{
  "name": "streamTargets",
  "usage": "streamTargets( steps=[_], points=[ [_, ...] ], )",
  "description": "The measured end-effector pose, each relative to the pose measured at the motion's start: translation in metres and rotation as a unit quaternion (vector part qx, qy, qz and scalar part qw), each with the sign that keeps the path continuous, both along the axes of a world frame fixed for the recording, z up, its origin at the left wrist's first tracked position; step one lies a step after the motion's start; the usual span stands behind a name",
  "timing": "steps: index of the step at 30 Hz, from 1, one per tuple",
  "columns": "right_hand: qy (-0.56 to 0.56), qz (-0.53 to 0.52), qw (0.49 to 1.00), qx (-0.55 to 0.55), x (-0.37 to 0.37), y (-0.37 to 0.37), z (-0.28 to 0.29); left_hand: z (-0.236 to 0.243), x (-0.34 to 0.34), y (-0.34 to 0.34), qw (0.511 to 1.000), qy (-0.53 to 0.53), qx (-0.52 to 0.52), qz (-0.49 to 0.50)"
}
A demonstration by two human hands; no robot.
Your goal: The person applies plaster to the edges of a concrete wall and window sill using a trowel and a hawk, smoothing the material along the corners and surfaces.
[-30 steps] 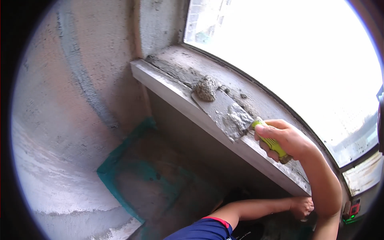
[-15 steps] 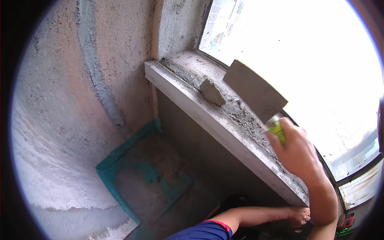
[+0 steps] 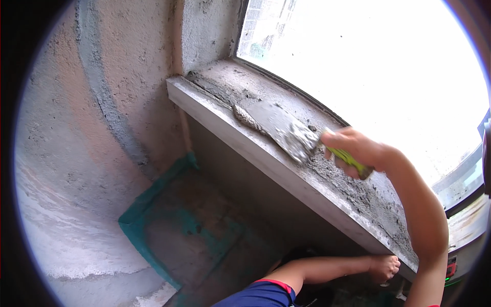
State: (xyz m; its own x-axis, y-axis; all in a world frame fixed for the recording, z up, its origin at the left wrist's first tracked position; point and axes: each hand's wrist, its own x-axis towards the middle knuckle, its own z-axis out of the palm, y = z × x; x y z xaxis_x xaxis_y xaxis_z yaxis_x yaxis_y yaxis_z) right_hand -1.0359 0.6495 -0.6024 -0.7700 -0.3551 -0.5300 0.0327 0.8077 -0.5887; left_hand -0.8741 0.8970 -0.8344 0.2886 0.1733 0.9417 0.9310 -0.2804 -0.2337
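My right hand (image 3: 358, 148) is wrapped round the green-and-black handle of a wide scraper (image 3: 286, 128). The scraper's flat, mortar-smeared blade lies low over the window sill (image 3: 215, 110), slanting toward its far left end. Along the blade's front edge, a lump of grey mortar (image 3: 248, 120) sits by the sill's pale front strip (image 3: 286, 165). Rough mortar (image 3: 353, 184) covers the sill beneath and to the right of my right hand. My left hand (image 3: 384, 267) is closed just below the strip's near right end; whatever its fingers hold, if anything, is hidden.
A bright window (image 3: 358, 66) with a dark frame rises behind the sill. Rough plastered wall (image 3: 56, 128) stands at the left. Below the sill is a recess with a green-edged floor area (image 3: 148, 204). A small red device with a green light (image 3: 451, 268) sits at the lower right.
My right hand has brought the scraper down from above the sill onto the mortar, turning its blade flatter. The mortar lump now lies against the blade. My left hand stays closed near the strip's end.
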Motion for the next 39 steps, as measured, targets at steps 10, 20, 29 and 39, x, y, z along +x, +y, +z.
streamTargets(
  steps=[10,20,29,39],
  points=[
    [-0.053,-0.229,0.969,-0.079,0.102,0.142,0.020,-0.006,-0.004,0.005,0.999,-0.010,0.013,-0.034],
    [-0.044,-0.059,0.997,-0.019,0.032,0.064,0.015,0.000,-0.004,-0.003,0.999,0.031,-0.041,0.000],
    [0.000,-0.007,1.000,0.012,-0.029,-0.043,0.017,-0.007,0.003,0.019,0.999,0.020,-0.022,0.018],
    [0.185,0.089,0.964,-0.168,-0.018,-0.169,-0.013,-0.061,-0.012,0.112,0.997,-0.010,0.075,-0.028]
  ],
)
